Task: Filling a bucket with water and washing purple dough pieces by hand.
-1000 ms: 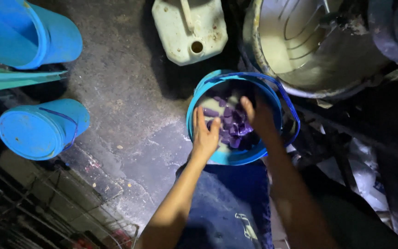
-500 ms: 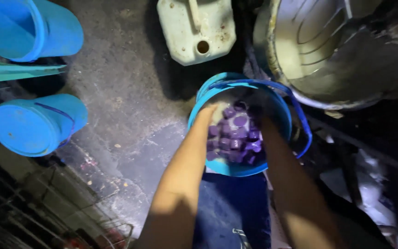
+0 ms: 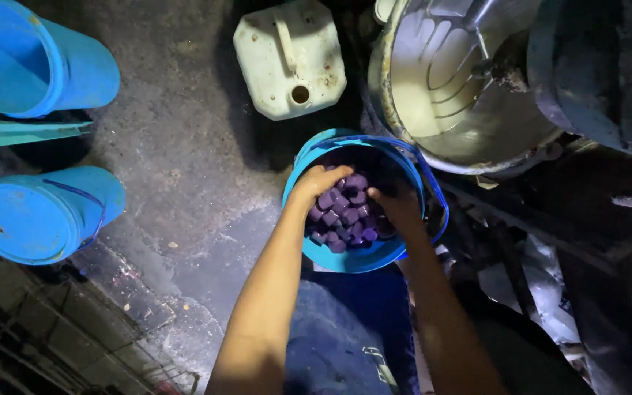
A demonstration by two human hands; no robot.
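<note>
A blue bucket [image 3: 345,257] stands on the dark floor in front of me, filled with several small purple cube-shaped pieces [image 3: 345,212]. Both my hands reach down inside it. My left hand [image 3: 317,181] rests at the bucket's left inner side, fingers curled over the purple pieces. My right hand [image 3: 398,206] is deeper at the right side, fingers bent down among the pieces. Whether either hand grips any pieces is hidden by the fingers and the dim light.
A cream plastic jerrycan [image 3: 290,58] lies just beyond the bucket. A large pale metal drum [image 3: 455,95] with an inner blade stands at the upper right. Two blue bins [image 3: 38,212] [image 3: 34,58] sit at the left. Debris [image 3: 535,292] lies right of me.
My hands have gone from the bucket's rim deeper into the purple pieces, the left curling over them. The view shifted slightly.
</note>
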